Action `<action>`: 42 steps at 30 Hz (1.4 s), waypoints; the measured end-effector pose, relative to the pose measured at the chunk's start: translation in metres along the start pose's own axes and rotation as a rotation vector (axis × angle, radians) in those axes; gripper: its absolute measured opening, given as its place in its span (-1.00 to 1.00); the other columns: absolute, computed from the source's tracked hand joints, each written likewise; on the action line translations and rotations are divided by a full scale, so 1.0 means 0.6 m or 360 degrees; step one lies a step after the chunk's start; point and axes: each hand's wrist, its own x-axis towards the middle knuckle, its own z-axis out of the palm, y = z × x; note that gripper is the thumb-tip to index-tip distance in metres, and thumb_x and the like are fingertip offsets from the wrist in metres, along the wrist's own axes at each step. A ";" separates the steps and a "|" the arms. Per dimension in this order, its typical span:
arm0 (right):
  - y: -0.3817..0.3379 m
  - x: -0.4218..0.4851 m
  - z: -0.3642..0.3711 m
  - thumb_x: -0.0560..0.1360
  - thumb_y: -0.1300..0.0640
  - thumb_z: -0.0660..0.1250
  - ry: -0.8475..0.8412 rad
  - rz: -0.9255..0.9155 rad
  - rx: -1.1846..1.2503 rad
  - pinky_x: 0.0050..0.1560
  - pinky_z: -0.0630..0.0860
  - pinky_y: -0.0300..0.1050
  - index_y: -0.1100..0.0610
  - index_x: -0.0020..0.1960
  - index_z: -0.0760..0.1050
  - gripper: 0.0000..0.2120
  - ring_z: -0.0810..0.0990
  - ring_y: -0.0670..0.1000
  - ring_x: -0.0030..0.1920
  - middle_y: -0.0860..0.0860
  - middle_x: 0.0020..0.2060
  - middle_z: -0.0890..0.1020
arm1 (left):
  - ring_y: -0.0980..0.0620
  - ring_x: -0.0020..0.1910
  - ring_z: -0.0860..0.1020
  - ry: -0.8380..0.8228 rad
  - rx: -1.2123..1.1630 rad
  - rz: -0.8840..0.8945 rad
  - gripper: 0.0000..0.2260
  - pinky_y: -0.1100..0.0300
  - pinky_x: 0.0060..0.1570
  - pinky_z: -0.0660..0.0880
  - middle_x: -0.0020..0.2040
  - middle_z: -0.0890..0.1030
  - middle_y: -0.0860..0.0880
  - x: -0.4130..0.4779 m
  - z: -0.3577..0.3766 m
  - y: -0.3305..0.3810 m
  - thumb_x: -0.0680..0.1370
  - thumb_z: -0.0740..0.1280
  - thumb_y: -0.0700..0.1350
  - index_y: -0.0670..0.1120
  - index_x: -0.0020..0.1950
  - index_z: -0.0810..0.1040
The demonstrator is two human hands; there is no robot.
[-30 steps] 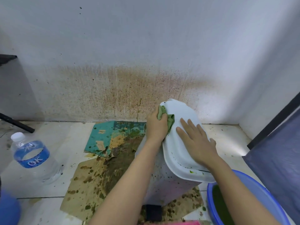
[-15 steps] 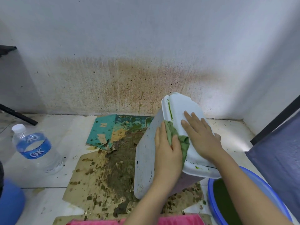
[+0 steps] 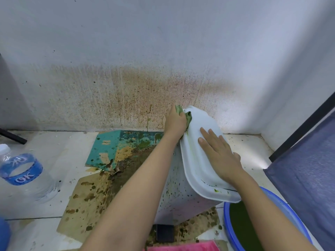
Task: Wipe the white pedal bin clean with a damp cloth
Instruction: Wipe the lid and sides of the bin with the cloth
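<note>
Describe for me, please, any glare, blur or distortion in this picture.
Head view: a bright glare patch on the floor at right; head view: wide-angle stretch tilts the dark frame at right and the water bottle at left; head view: the left hand, right hand and bin lid look fairly sharp.
</note>
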 end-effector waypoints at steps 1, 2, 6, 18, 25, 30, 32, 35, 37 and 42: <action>0.004 -0.002 -0.002 0.48 -0.51 -0.16 0.0012 -0.0002 0.0039 0.44 -0.18 0.33 -0.60 0.38 -0.11 -0.52 -0.14 -0.17 0.55 -0.41 0.51 -0.06 | -0.24 0.36 0.41 -0.0029 -0.0027 0.0020 -0.64 -0.16 0.30 0.40 0.46 0.36 -0.27 -0.014 0.003 -0.006 0.67 0.11 -0.13 -0.23 0.44 0.33; 0.007 -0.004 -0.005 0.48 -0.51 -0.14 0.0028 0.0001 0.0078 0.45 -0.17 0.32 -0.60 0.38 -0.08 -0.53 -0.12 -0.17 0.55 -0.41 0.51 -0.04 | -0.24 0.45 0.33 -0.0046 -0.0050 0.0059 -0.58 -0.18 0.39 0.33 0.51 0.30 -0.25 -0.036 0.006 -0.009 0.68 0.11 -0.12 -0.22 0.52 0.24; 0.010 -0.004 -0.016 0.49 -0.49 -0.10 0.0066 0.0061 0.0134 0.45 -0.12 0.32 -0.54 0.41 0.06 -0.52 0.05 -0.09 0.54 -0.32 0.51 0.10 | 0.11 0.57 0.12 -0.0024 -0.0275 0.0201 -0.49 0.22 0.47 0.14 0.62 0.12 0.05 -0.176 0.027 -0.039 0.70 0.12 -0.05 0.03 0.64 0.07; -0.038 0.013 0.001 0.53 -0.43 -0.11 -0.0035 0.0133 -0.0056 0.39 -0.33 0.44 -0.36 0.52 -0.12 -0.41 -0.18 -0.05 0.58 -0.25 0.57 -0.09 | 0.10 0.47 0.36 0.0120 -0.0957 0.0034 -0.60 -0.05 0.47 0.34 0.52 0.37 0.10 -0.200 0.017 -0.058 0.70 0.15 -0.11 0.12 0.55 0.33; -0.041 0.024 -0.009 0.59 -0.24 0.02 0.0072 0.0182 0.0067 0.44 -0.13 0.40 -0.17 0.51 0.11 -0.49 0.11 0.02 0.53 -0.13 0.52 0.17 | 0.00 0.50 0.18 0.0192 -0.0596 0.0027 -0.55 0.17 0.46 0.14 0.57 0.15 -0.01 -0.077 0.030 -0.041 0.68 0.21 -0.04 0.05 0.58 0.29; -0.026 0.029 -0.022 0.50 -0.34 0.21 0.0078 0.0200 0.0232 0.46 0.08 0.33 -0.08 0.52 0.10 -0.30 0.19 0.06 0.49 -0.07 0.49 0.20 | 0.08 0.20 0.25 0.0237 -0.0511 0.0136 -0.57 0.15 0.29 0.26 0.19 0.33 0.04 -0.149 0.071 -0.092 0.69 0.17 -0.01 0.16 0.56 0.28; -0.009 0.023 -0.034 0.44 -0.35 0.31 0.0039 0.0214 0.0336 0.46 0.15 0.27 -0.08 0.55 0.06 -0.18 0.21 0.06 0.49 -0.08 0.51 0.18 | 0.03 0.27 0.40 0.0115 -0.0545 0.0232 -0.60 0.08 0.34 0.38 0.23 0.44 0.01 -0.175 0.069 -0.112 0.69 0.18 -0.09 0.09 0.54 0.35; 0.011 0.016 -0.047 0.44 -0.26 0.38 -0.0014 0.0236 0.0503 0.44 0.27 0.18 -0.07 0.59 0.01 -0.13 0.27 0.06 0.46 -0.08 0.53 0.19 | 0.03 0.20 0.59 -0.0027 -0.0962 -0.0038 -0.74 -0.02 0.28 0.53 0.19 0.64 0.01 -0.178 0.053 -0.115 0.68 0.22 -0.18 0.06 0.28 0.59; 0.017 0.012 -0.048 0.42 -0.25 0.41 -0.0040 0.0253 0.0556 0.43 0.28 0.17 -0.11 0.59 0.00 -0.10 0.28 0.05 0.46 -0.10 0.53 0.18 | -0.09 0.12 0.65 -0.0071 -0.1365 -0.0439 -0.80 -0.10 0.22 0.57 0.10 0.70 -0.09 -0.163 0.040 -0.114 0.66 0.25 -0.20 -0.02 0.14 0.64; 0.017 0.010 -0.045 0.35 -0.38 0.39 0.0008 0.0235 0.0498 0.47 0.14 0.26 -0.18 0.57 0.03 -0.07 0.20 0.02 0.50 -0.15 0.53 0.16 | -0.19 0.03 0.61 -0.0248 -0.2451 -0.0816 -0.70 -0.11 0.10 0.58 0.06 0.66 -0.23 -0.149 0.003 -0.139 0.68 0.17 -0.09 -0.22 0.11 0.63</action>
